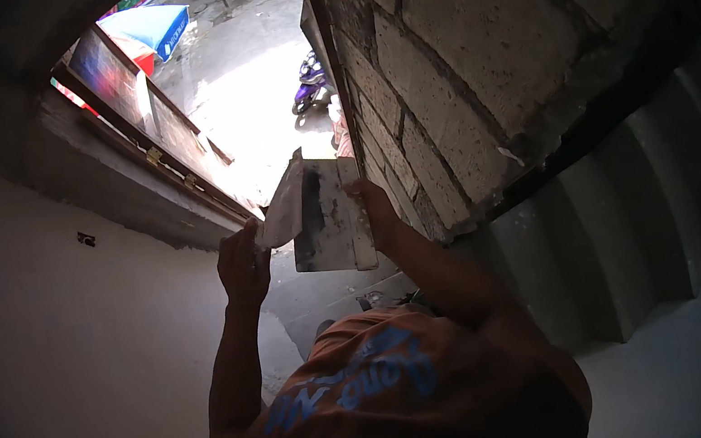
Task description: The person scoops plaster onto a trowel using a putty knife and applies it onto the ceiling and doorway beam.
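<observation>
In front of my chest my right hand grips a flat rectangular plastering board by its right edge. The board's face is pale grey with dark, worn smears. On its left side a thin, pointed trowel blade stands at an angle against it. My left hand is closed at the blade's lower end; its handle is hidden by the fingers.
A smooth pale wall with a small socket hole is on the left. Rough block masonry and concrete steps rise on the right. Ahead, an open door leads to a bright street with a purple motorbike and a blue umbrella.
</observation>
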Motion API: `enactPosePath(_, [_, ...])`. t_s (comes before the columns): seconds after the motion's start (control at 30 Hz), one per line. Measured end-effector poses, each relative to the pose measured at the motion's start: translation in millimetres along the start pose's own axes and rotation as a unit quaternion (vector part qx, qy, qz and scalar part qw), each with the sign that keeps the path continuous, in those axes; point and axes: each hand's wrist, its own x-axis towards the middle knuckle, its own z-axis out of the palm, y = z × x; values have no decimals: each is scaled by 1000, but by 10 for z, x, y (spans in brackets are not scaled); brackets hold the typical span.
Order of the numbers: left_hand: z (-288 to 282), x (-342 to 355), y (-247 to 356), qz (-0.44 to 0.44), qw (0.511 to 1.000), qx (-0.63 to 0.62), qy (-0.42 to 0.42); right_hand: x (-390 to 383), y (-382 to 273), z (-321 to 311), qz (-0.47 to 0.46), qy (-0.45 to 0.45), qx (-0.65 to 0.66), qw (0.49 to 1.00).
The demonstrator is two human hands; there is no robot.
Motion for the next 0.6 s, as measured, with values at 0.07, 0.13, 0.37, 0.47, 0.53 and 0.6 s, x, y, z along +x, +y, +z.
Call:
enactPosePath(0.07, [172,135,-39,131,991,-27,-14,-50,-90,42,-51,54,-29,997])
enactPosePath(0.13, [319,270,-150,174,984,-37,2,-91,-205,66,-99,67,-53,991])
enactPosePath(0.37, [744,329,-703,65,992,-104,-18,-622,-620,533,-270,-54,-13,961])
enactPosePath(0.47, [966,-65,-1078,45,988,-142,-39,-848,-771,1180,-472,-38,-101,875])
enactPosePath(0.53, [1470,-582,-1812,106,982,-138,67,-900,-818,1938,-617,-61,-223,753])
enactPosePath(0.6, [1904,-1002,-2037,48,992,-104,-60,-1080,-919,2508,-778,-59,-384,494])
